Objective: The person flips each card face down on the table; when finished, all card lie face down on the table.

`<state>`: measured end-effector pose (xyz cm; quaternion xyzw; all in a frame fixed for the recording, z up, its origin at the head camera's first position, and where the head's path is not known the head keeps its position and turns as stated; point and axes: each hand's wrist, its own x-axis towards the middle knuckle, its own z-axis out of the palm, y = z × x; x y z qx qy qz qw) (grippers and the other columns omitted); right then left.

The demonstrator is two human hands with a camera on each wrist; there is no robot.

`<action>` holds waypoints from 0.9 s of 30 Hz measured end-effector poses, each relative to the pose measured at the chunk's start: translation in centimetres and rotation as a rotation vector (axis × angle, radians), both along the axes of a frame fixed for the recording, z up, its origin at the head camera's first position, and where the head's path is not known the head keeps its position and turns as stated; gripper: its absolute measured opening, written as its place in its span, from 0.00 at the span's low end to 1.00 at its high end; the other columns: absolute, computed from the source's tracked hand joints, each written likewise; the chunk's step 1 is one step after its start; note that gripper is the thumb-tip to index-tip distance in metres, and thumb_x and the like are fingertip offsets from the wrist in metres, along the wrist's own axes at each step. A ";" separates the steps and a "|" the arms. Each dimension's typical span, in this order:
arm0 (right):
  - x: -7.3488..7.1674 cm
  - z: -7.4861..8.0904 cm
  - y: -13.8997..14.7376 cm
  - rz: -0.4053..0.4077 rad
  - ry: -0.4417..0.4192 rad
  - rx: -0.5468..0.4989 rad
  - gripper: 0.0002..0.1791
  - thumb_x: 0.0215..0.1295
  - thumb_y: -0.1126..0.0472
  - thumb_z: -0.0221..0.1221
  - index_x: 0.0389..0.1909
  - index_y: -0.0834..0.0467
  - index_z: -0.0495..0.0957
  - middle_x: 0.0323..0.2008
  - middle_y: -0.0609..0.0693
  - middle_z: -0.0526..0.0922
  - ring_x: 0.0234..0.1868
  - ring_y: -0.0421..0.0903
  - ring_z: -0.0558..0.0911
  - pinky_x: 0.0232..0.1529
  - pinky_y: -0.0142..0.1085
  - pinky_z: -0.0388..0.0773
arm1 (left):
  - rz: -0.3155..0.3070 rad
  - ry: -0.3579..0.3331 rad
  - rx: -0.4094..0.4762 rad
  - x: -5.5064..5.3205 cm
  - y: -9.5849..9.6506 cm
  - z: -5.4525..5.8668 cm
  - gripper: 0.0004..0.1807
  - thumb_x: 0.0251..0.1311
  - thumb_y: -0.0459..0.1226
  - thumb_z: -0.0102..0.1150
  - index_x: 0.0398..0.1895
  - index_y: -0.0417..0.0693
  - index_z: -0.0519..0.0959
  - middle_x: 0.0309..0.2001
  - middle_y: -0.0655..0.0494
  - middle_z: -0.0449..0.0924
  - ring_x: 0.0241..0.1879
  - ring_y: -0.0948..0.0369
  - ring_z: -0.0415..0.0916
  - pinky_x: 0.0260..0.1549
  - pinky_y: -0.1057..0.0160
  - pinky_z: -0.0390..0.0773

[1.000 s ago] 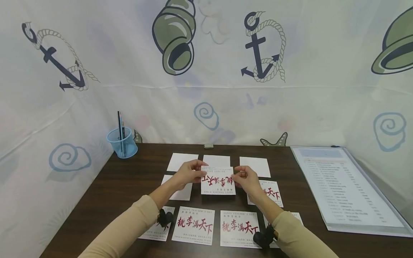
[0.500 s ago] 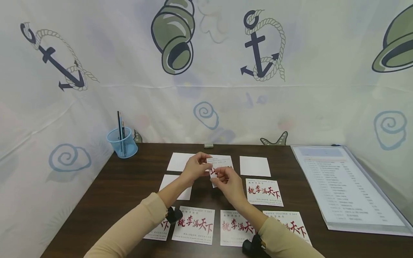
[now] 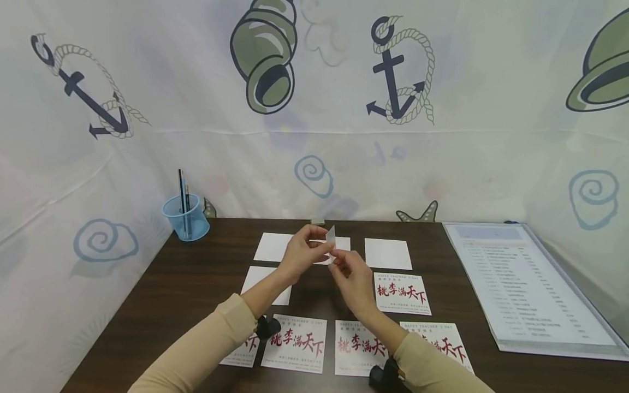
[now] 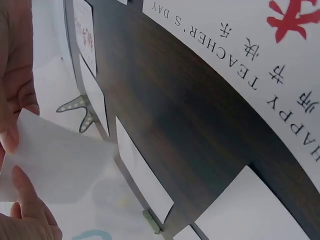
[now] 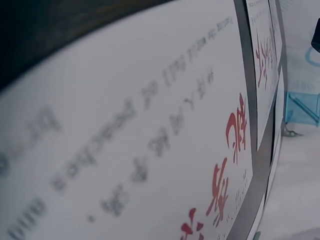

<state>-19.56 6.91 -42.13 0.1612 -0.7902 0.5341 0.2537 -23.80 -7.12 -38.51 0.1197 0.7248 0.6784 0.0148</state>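
A small white card (image 3: 331, 237) is held up edge-on between both hands above the middle of the table in the head view. My left hand (image 3: 306, 254) pinches it from the left. The right hand (image 3: 355, 281) has its curled fingertips at the card's lower part. In the left wrist view, a plain pale side of the card (image 4: 60, 160) shows, with fingers and thumb along its left edge. Just behind the hands lies a blank white card (image 3: 343, 243), partly covered. The right wrist view shows a printed card (image 5: 165, 100) close up, with no hand in it.
Blank cards (image 3: 388, 254) lie at the back and left of the dark table (image 3: 221, 245). Cards with red lettering (image 3: 295, 344) lie in front and to the right (image 3: 403, 293). A blue pen cup (image 3: 189, 221) stands back left; a printed sheet in a clear holder (image 3: 530, 289) lies right.
The held card showed its printed face upside down, then turned edge-on. The right hand has moved left from the card's right edge, and the hands have come close together.
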 end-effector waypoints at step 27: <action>-0.4 -0.5 3.2 -0.039 -0.425 -0.202 0.24 0.57 0.73 0.59 0.58 0.64 0.72 0.28 0.58 0.77 0.24 0.39 0.71 0.24 0.24 0.68 | 0.170 0.018 -0.338 1.1 -3.7 -3.3 0.29 0.50 0.26 0.65 0.59 0.43 0.74 0.38 0.46 0.78 0.33 0.61 0.76 0.26 0.72 0.76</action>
